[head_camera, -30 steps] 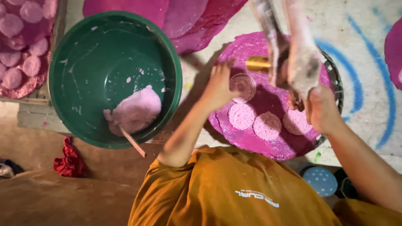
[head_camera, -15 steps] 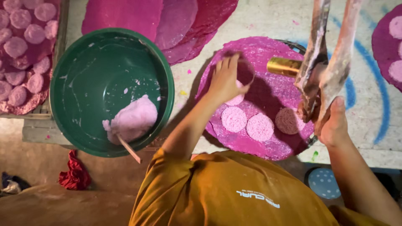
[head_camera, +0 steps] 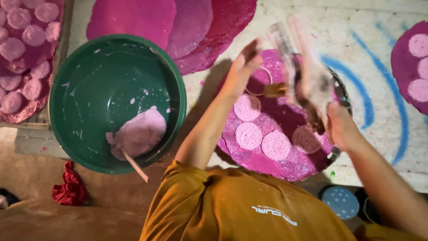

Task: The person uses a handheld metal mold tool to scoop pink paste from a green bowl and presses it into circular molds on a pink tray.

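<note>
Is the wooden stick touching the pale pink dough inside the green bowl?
Touching. In the head view, the wooden stick has its upper end pushed into the pale pink dough, with no gap, at the bottom of the green bowl.

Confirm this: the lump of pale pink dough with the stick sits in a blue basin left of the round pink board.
Not quite. The head view shows the basin is green, not blue. The pale pink dough lump with the stick does sit in it, left of the round pink board.

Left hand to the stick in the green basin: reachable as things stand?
Probably yes. The left hand holds only a small ring over the pink sheet; the stick lies exposed in the open green basin right beside that arm, with nothing between.
</note>
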